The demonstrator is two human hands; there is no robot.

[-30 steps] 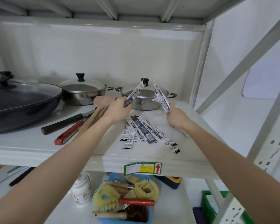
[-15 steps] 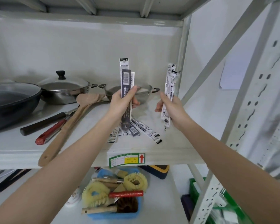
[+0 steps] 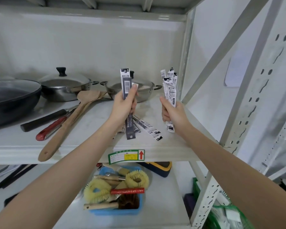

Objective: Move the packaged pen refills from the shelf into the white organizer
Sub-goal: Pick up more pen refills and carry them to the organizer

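My left hand [image 3: 125, 105] grips a small upright bunch of packaged pen refills [image 3: 126, 83], long narrow packs in white and dark grey, above the shelf. My right hand [image 3: 172, 113] holds a second upright bunch of white refill packs [image 3: 170, 86] near the shelf's right post. A few more refill packs [image 3: 149, 128] lie flat on the grey shelf board [image 3: 92, 123] between and below my hands. No white organizer is in view.
Two lidded steel pots [image 3: 64, 86] [image 3: 144, 88], a dark wok [image 3: 10, 100], a wooden spatula [image 3: 69, 123] and knives with red and black handles [image 3: 46, 129] share the shelf. Below sits a blue bin of brushes [image 3: 117, 192]. A slanted brace and perforated post [image 3: 248, 113] stand right.
Both hands lifted refill packs off the pile and turned them upright a second ago. Over the last half second they hold nearly still while the view drifts slightly right.
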